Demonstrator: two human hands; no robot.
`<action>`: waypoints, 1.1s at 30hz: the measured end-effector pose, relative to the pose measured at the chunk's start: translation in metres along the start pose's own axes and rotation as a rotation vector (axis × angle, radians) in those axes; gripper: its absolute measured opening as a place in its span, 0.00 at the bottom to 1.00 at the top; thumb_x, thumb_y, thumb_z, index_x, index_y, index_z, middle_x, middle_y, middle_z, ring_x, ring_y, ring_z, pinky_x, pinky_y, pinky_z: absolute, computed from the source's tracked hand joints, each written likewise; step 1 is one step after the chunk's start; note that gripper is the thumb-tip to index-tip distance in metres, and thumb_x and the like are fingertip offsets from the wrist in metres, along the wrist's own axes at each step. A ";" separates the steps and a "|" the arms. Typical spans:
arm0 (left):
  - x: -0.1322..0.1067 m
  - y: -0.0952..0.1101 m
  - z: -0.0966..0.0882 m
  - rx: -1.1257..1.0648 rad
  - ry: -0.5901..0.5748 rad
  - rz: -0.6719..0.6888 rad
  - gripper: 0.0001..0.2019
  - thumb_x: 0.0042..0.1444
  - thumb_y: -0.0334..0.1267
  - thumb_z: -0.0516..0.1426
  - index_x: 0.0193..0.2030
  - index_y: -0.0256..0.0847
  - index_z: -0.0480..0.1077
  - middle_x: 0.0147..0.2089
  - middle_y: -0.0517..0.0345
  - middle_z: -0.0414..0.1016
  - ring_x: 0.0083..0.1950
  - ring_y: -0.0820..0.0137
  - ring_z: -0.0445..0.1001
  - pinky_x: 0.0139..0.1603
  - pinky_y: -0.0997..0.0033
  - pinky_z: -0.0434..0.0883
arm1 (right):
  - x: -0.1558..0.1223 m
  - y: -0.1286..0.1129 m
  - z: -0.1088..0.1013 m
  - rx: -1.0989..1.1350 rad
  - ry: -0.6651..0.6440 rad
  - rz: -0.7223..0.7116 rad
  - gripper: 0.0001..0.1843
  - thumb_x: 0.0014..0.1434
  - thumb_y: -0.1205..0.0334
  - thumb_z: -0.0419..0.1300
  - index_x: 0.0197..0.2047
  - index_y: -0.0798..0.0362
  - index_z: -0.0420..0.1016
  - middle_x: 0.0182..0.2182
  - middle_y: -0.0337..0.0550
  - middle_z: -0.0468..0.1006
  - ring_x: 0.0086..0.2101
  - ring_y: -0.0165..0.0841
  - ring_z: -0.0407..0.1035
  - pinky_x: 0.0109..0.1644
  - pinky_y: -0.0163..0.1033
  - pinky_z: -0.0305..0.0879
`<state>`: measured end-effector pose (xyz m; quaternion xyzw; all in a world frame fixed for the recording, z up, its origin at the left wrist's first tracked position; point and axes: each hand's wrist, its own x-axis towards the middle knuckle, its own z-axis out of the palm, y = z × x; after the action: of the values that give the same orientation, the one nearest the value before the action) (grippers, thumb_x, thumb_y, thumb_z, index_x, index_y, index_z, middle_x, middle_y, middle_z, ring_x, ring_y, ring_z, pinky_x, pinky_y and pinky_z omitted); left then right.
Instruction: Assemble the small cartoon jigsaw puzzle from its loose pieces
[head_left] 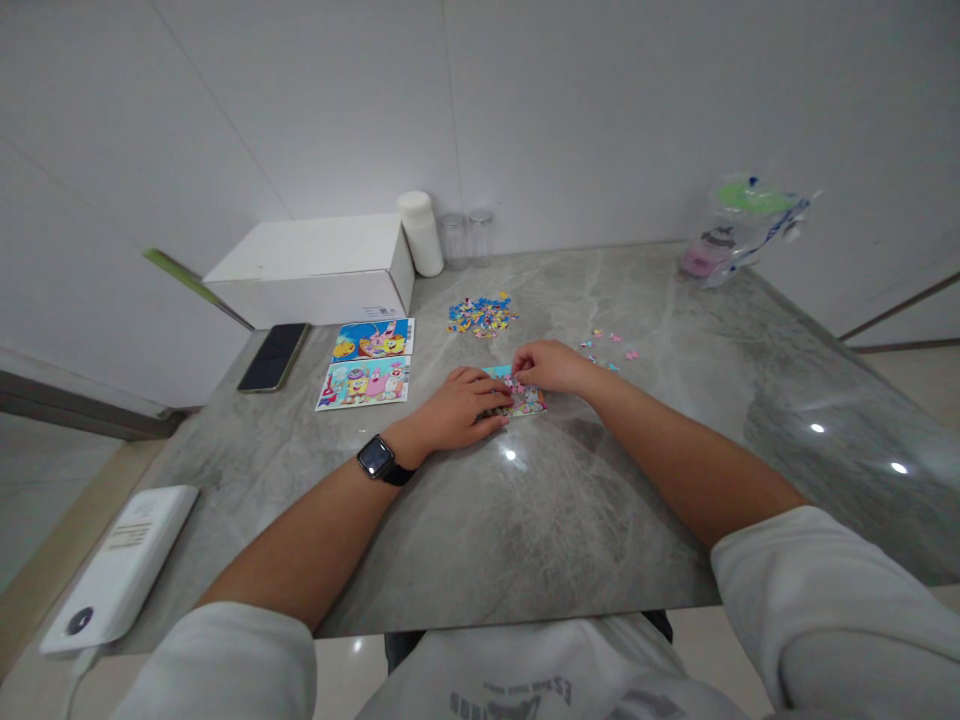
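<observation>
A small, partly built cartoon jigsaw [525, 400] lies on the grey marble table [570, 520] in front of me. My left hand [457, 408], with a black watch on the wrist, rests flat on the jigsaw's left side with fingers stretched out. My right hand [546, 365] is at the jigsaw's top edge, fingers pinched together on a small puzzle piece. Behind the hands lies a heap of loose colourful pieces [482, 315]. A few scattered pieces [609, 348] lie to the right of my right hand.
Two cartoon picture cards [369, 362] lie left of the jigsaw, beside a dark phone [274, 356]. A white box [315, 268], a white cylinder [421, 232] and two clear jars [466, 238] stand at the back. A plastic bag [742, 228] sits back right, a white device [120, 565] front left.
</observation>
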<state>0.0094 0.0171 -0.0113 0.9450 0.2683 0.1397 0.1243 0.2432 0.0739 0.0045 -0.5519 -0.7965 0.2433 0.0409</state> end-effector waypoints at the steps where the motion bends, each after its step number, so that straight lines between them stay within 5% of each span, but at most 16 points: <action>1: 0.000 0.000 0.000 -0.002 0.001 0.000 0.17 0.73 0.48 0.55 0.61 0.49 0.78 0.66 0.53 0.78 0.63 0.56 0.72 0.67 0.48 0.65 | 0.000 0.000 0.000 -0.007 0.002 0.001 0.10 0.60 0.65 0.65 0.43 0.52 0.87 0.36 0.41 0.87 0.34 0.32 0.78 0.36 0.33 0.64; 33: 0.000 0.000 0.004 0.011 -0.003 0.009 0.23 0.72 0.52 0.56 0.68 0.48 0.73 0.66 0.48 0.76 0.64 0.54 0.71 0.68 0.48 0.65 | -0.007 -0.001 -0.005 -0.187 0.080 -0.047 0.10 0.63 0.62 0.64 0.45 0.50 0.86 0.40 0.47 0.88 0.40 0.38 0.79 0.41 0.37 0.65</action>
<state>0.0102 0.0166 -0.0155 0.9471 0.2646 0.1375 0.1188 0.2467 0.0691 0.0101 -0.5437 -0.8263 0.1446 0.0266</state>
